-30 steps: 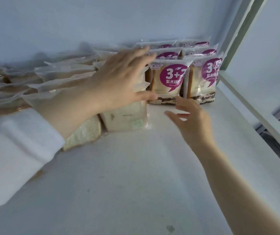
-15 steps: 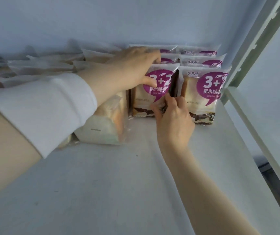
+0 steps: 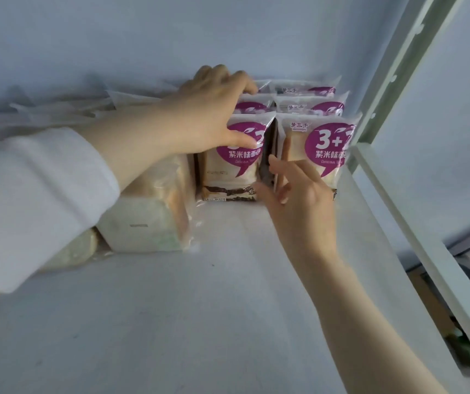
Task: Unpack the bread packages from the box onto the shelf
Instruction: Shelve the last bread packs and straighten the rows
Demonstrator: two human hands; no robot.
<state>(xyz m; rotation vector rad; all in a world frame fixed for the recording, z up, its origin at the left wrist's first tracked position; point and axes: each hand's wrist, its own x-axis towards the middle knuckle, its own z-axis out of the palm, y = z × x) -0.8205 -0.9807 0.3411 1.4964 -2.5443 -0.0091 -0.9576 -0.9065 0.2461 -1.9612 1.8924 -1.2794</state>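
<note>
- The left hand (image 3: 213, 109) reaches in from the left with its back turned up, and the wrist comes out of a white sleeve (image 3: 29, 200).
- Its thumb presses the front face of the left row of purple bread packages (image 3: 228, 172). Its fingers curl over the tops of the packs behind, so the hand clasps that row front to back.
- The right hand (image 3: 299, 200) comes up from below on a bare forearm, palm facing away from the camera, with fingers spread and loosely straight, holding nothing.
- Its fingertips (image 3: 273, 163) lie at the dark gap between the two rows. I cannot tell whether they touch the wrappers.
- The right row of purple bread packages (image 3: 327, 143) stands upright just beyond and to the right of the right hand.
- A clear-wrapped loaf (image 3: 148, 217) sits under the left forearm.
- All the packs stand on the white shelf (image 3: 199, 308), which stretches beneath both arms.
</note>
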